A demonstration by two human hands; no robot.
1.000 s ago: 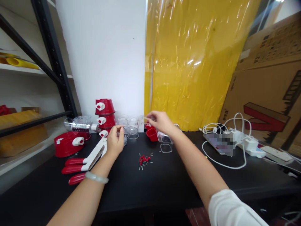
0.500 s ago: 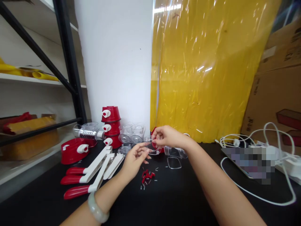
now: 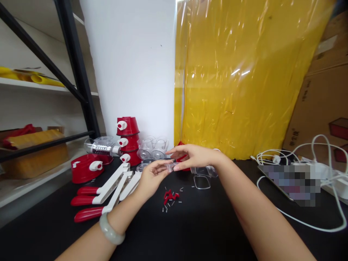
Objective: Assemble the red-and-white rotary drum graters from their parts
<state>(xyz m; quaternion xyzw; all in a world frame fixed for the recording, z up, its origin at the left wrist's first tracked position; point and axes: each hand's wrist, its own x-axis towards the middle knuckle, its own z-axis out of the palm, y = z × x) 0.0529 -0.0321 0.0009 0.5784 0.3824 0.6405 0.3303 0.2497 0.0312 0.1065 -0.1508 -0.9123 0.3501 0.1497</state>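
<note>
My left hand is closed on a clear plastic part above the black table, holding it at the fingertips. The part is seen nearly edge-on, so its full shape is hidden. Over it reaches my right hand, its index finger stretched out and apart from the thumb. The right thumb tip is at the part's near edge. Below the hands lie small red plastic pieces with several thin metal pins scattered around them. Behind the right fingers a red housing is partly hidden.
At left stand stacked red housings, another red housing and white handles with red grips. Clear cups sit behind my left hand. A clear frame, a tablet and white cables lie to the right.
My right hand has gone from a pinch to parted, stretched fingers. The clear part has turned from showing its round face to nearly edge-on. The whole view has shifted slightly.
</note>
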